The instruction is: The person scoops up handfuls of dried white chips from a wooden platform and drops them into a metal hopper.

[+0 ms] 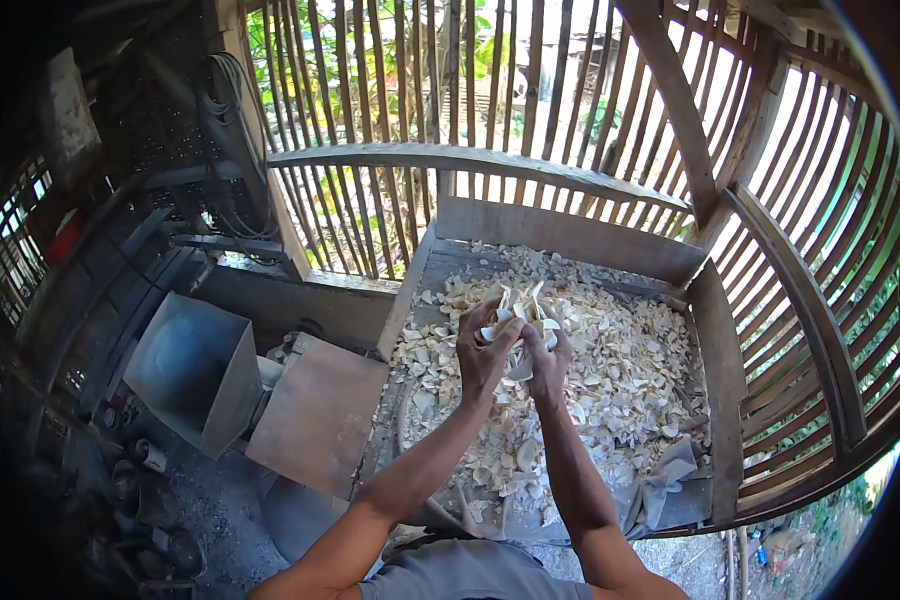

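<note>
Between them, my two hands hold a heaped cluster of pale, dried, curled chips [520, 308] above the middle of a shallow wooden bin. My left hand [480, 352] cups the cluster from the left, its thumb across the front. From the right, my right hand [547, 362] closes round the same chips, and the thumbs come close together. Below lies a wide spread of loose cream-white chips [610, 390], with small crumbs among them. The bin's raised back board [570, 232] stands beyond the chips. What kind of dried food or material the chips are, I cannot tell.
Left of the bin are a flat brown panel [315, 415] and a square metal hopper [195, 365]. A grey cloth [665, 475] drapes over the bin's near right corner. Slatted walls close in the far and right sides, and a coiled cable [228, 90] hangs at upper left.
</note>
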### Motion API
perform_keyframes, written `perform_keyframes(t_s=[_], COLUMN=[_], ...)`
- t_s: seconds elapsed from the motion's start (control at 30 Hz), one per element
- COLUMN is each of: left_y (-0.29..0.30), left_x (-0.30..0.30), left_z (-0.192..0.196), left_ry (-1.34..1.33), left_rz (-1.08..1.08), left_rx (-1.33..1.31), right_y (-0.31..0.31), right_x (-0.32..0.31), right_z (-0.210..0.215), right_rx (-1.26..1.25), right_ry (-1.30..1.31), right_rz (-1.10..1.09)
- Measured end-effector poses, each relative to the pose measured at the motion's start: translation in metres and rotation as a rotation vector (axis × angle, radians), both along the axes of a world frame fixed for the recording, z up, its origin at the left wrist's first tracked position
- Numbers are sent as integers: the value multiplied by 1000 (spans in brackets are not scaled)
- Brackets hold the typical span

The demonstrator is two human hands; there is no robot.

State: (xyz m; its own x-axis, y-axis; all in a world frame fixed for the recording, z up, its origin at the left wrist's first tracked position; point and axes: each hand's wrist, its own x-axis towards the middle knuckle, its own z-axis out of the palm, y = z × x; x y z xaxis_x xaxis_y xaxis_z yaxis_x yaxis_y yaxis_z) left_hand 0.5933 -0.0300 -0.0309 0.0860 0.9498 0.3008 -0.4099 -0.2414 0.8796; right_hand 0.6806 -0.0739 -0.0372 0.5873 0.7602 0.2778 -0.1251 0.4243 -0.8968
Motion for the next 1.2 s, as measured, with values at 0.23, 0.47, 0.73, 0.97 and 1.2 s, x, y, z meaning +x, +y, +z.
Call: perform_keyframes(t_s=[0.23,0.47,0.73,0.97,1.2], left_y=[28,55,52,46,47], left_x=[-82,-244,-417,-482,-497], left_z=[52,129,128,81,73], left_ry=[-78,-102,-69,7,154], left_rz=[123,474,853,813,603], left_rx=[127,318,139,-93,-63], right_y=[51,103,149,151,151], right_x=[-72,-230,-416,-436,-425], right_z=[47,135,117,96,95], right_rx=[169,316,266,73,55], right_ry=[-62,-109,-97,-387,-592], right_rz=[195,501,840,936,850])
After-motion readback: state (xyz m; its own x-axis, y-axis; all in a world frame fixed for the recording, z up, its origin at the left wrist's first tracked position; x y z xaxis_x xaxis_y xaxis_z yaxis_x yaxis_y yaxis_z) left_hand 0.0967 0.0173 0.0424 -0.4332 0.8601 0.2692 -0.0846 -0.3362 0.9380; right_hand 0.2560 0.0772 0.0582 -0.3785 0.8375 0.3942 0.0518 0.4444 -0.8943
